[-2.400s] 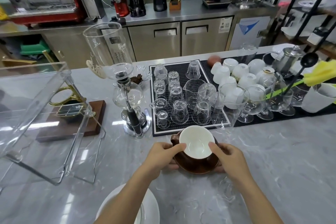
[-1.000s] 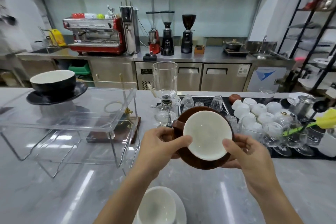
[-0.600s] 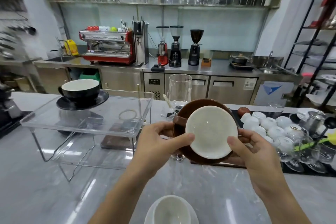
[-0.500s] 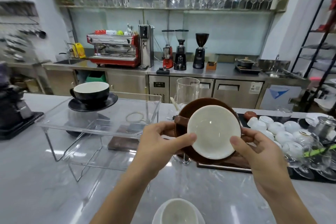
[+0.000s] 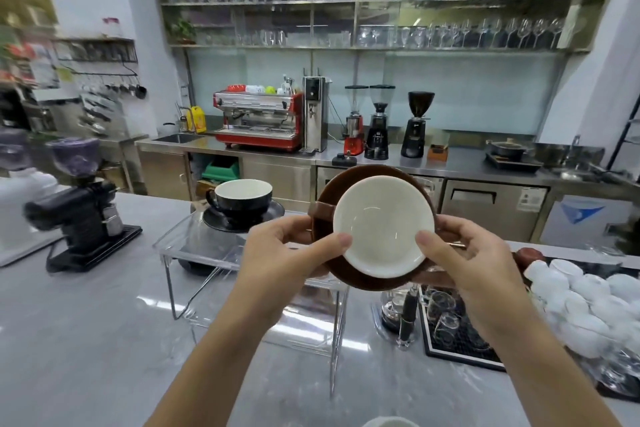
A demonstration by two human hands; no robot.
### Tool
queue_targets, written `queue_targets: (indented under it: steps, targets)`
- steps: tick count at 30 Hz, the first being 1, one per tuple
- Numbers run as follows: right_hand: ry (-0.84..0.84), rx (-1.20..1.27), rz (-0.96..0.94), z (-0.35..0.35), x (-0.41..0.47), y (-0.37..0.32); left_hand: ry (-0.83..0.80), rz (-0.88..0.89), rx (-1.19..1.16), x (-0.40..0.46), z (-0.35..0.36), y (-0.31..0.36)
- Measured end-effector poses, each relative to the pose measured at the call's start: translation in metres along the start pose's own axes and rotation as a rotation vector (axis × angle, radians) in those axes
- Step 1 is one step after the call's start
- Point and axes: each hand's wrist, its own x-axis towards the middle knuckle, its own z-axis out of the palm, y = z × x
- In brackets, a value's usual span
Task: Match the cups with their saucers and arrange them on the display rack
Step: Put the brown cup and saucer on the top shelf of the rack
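1. Brown cup (image 5: 382,225), white inside, sits on its brown saucer (image 5: 349,191); the pair is carried in the air, above the near right part of the clear acrylic display rack (image 5: 194,236)
2. Left hand (image 5: 287,253): thumb lies on the cup's near-left rim, fingers curled under the saucer's left edge, just below the cup handle, which points left
3. Right hand (image 5: 474,256): thumb on the near-right rim, fingers wrapped round the saucer's right edge. Both hands clamped on the set, one each side
4. Black cup (image 5: 242,198) on its black saucer (image 5: 273,215) already stands on the far left of the rack's top shelf
5. Key relation: open shelf space lies to the right of the black pair and below the carried set; the hands are about equally near it
6. Judgement: next move is a level lowering; tilt risks the cup sliding on the saucer
7. White cups (image 5: 585,302) remain on the bar mat at right, unmatched
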Motion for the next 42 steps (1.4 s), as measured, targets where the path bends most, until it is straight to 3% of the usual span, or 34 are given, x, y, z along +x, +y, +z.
queue_targets:
  steps: [12, 24, 42]
  targets:
    - [-0.197, -0.295, 0.037, 0.054, 0.068, -0.009, 0.173, -0.079, 0.040, 0.030, -0.048, 0.002]
    - [-0.397, -0.500, 0.205, 0.060, 0.111, 0.002, 0.183, -0.261, 0.119, 0.046, -0.061, -0.014]
    - [-0.365, -0.539, 0.329, 0.068, 0.141, 0.039, 0.167, -0.350, 0.189, 0.061, -0.062, -0.026]
